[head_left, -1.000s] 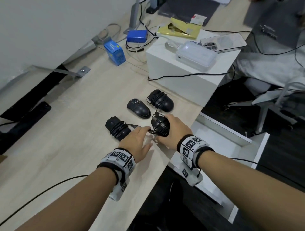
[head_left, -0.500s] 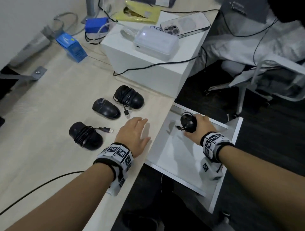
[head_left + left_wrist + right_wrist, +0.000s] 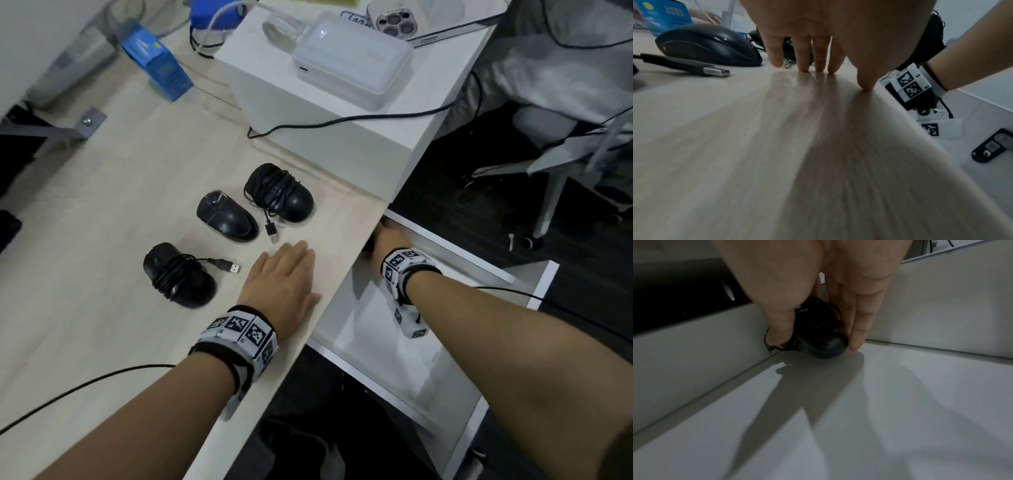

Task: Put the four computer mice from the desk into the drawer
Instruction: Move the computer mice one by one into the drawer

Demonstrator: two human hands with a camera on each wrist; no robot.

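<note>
Three black mice lie on the wooden desk: one wrapped in its cable (image 3: 180,275) nearest my left hand, a bare one (image 3: 227,216) (image 3: 709,45) behind it, and another wrapped one (image 3: 279,192) farthest back. My left hand (image 3: 287,267) (image 3: 818,68) rests flat on the desk by its edge, fingers straight, holding nothing. My right hand (image 3: 385,236) (image 3: 815,341) is down in the open white drawer (image 3: 373,346), at its far left corner. Its thumb and fingers grip the fourth mouse (image 3: 826,345), cable-wrapped, just above the drawer floor. The head view mostly hides that mouse.
A white box (image 3: 325,144) stands on the desk behind the mice, carrying a white case (image 3: 352,68) and a phone (image 3: 404,24). A blue carton (image 3: 157,65) sits at the back left. A small black gadget (image 3: 990,147) lies in the drawer. Chair legs (image 3: 555,192) stand at the right.
My right hand has carried the wrapped mouse off the desk, over the edge and down into the drawer's far left corner. The left hand has stayed flat on the desk.
</note>
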